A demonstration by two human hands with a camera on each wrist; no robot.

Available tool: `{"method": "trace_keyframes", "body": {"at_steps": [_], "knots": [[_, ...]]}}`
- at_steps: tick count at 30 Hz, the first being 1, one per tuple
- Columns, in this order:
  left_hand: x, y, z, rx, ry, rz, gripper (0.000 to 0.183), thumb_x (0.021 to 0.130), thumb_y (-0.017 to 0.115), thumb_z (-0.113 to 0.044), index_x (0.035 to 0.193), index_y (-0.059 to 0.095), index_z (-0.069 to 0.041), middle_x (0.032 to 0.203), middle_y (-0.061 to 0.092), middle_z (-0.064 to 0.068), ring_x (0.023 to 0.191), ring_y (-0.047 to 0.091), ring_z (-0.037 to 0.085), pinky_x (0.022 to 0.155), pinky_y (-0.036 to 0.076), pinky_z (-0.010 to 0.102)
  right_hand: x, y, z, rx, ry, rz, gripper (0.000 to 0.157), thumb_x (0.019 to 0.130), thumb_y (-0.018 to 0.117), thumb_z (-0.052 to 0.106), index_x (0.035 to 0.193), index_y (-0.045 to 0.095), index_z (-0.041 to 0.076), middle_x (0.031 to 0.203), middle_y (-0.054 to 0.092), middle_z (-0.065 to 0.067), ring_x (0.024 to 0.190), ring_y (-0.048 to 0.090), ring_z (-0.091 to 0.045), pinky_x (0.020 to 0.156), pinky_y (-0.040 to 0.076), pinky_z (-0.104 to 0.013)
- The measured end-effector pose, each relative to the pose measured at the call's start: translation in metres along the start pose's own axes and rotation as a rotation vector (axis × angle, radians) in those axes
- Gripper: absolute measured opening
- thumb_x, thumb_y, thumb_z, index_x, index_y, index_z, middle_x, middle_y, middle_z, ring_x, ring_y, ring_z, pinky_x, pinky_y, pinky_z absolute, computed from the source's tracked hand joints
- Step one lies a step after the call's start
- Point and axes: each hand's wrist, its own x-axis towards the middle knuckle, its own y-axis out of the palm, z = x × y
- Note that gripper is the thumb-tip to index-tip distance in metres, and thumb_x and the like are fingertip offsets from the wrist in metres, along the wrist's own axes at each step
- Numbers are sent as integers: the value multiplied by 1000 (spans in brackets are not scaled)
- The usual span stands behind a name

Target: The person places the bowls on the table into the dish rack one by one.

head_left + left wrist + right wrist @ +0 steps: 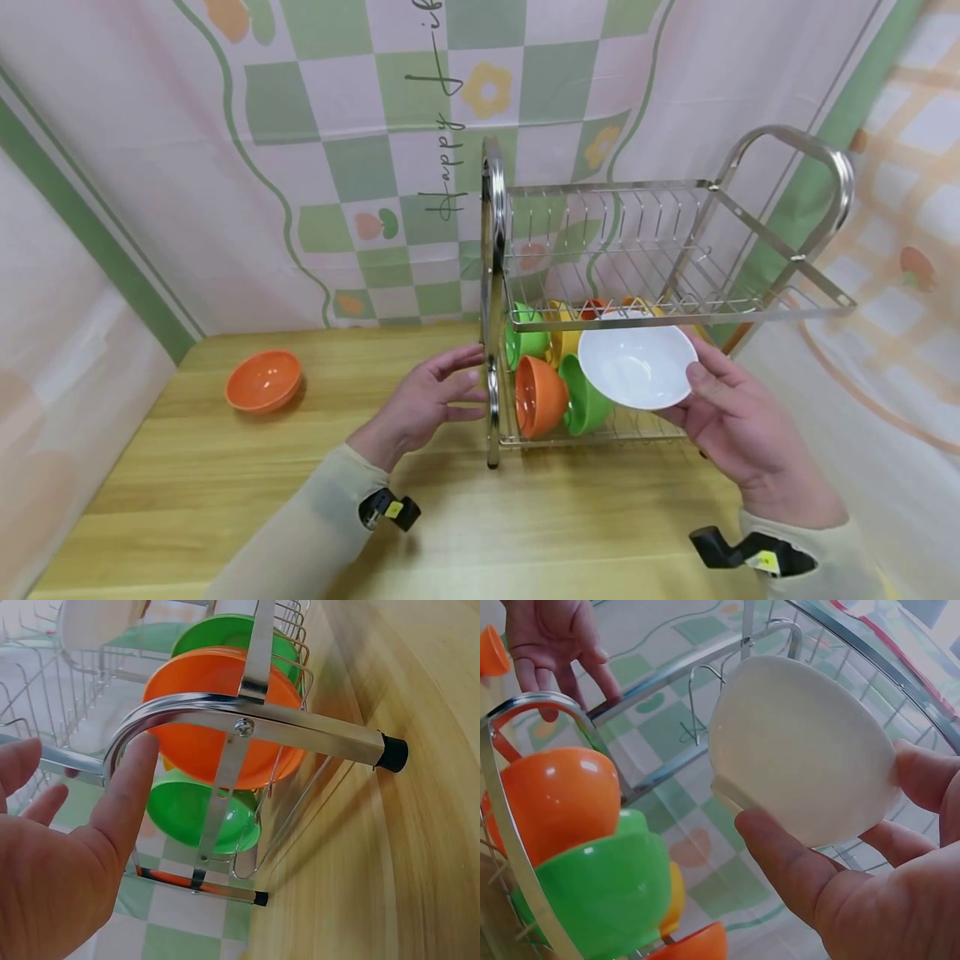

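A white bowl [637,367] is held by its right rim in my right hand [738,417], thumb on the inner side and fingers beneath. It tilts toward me in front of the lower tier of a two-tier metal dish rack [492,421]. My left hand [431,400] is beside the rack's left post, fingers loosely extended, with fingertips at the metal. On the lower tier, an orange bowl [540,398] and a green bowl [588,404] stand on edge at the front left. Behind them is another green bowl [527,342] next to a yellow one [564,337].
A single orange bowl [264,382] lies upright on the wooden table [247,492] at the left. The rack's upper wire tier [675,320] overhangs the lower bowls. A checked, patterned cloth [352,167] hangs behind the table.
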Motion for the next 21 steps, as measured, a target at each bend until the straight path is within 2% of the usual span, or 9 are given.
{"method": "trace_keyframes", "body": {"at_steps": [5, 13, 21], "knots": [[3, 1, 3, -15, 3, -22, 48, 101, 56, -7, 148, 47, -11, 149, 43, 10, 104, 64, 32, 90, 55, 47, -4, -3, 5, 17, -18, -12, 49, 107, 21, -1, 154, 34, 4, 143, 50, -14, 117, 60, -30, 97, 52, -45], [8, 4, 4, -22, 8, -64, 54, 96, 64, -5, 148, 48, -13, 144, 46, 14, 102, 65, 34, 88, 56, 45, -10, -11, 9, 102, -28, 10, 50, 107, 19, -4, 154, 31, 2, 145, 48, -17, 120, 59, -33, 100, 47, -48], [9, 9, 5, 3, -21, -97, 59, 90, 69, -2, 146, 51, -13, 137, 52, 15, 100, 66, 34, 87, 57, 44, -14, -16, 15, 109, -38, 13, 50, 107, 18, -4, 155, 28, 1, 148, 46, -17, 122, 56, -35, 101, 45, -50]]}}
